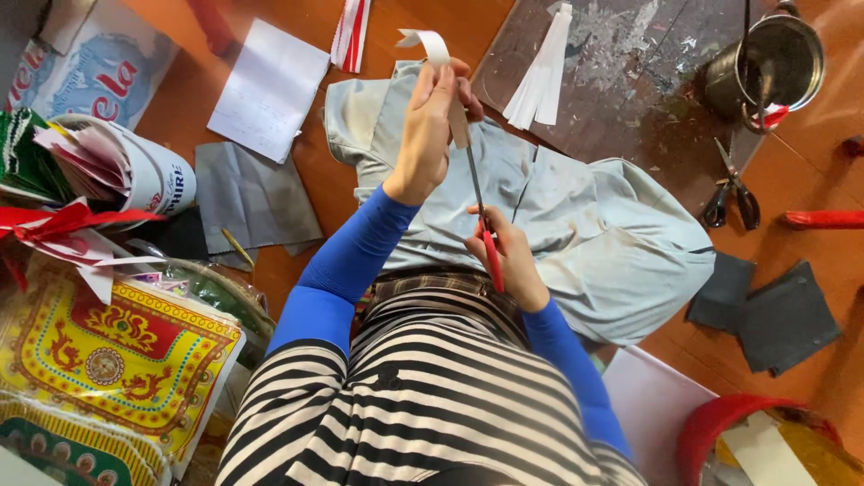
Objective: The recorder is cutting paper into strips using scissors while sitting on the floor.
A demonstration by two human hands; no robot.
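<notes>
My left hand (pixel 430 126) is raised above my lap, its fingers pinched on a narrow white paper strip (pixel 435 45) that curls over at the top. My right hand (pixel 506 256) sits lower, closed on the red handle of a pair of scissors (pixel 486 229). The scissors' thin metal blades run upward to the lower end of the strip beside my left fingers. Both arms wear blue sleeves under a black-and-white striped top. Pale blue cloth (pixel 585 225) covers my knees beneath the hands.
A stack of cut white strips (pixel 543 76) lies on a stained dark board (pixel 648 81). A metal pot (pixel 769 63) and black scissors (pixel 733 193) are at the right. White paper sheet (pixel 268 88), grey squares (pixel 252 198), colourful printed packets (pixel 108 360) at the left.
</notes>
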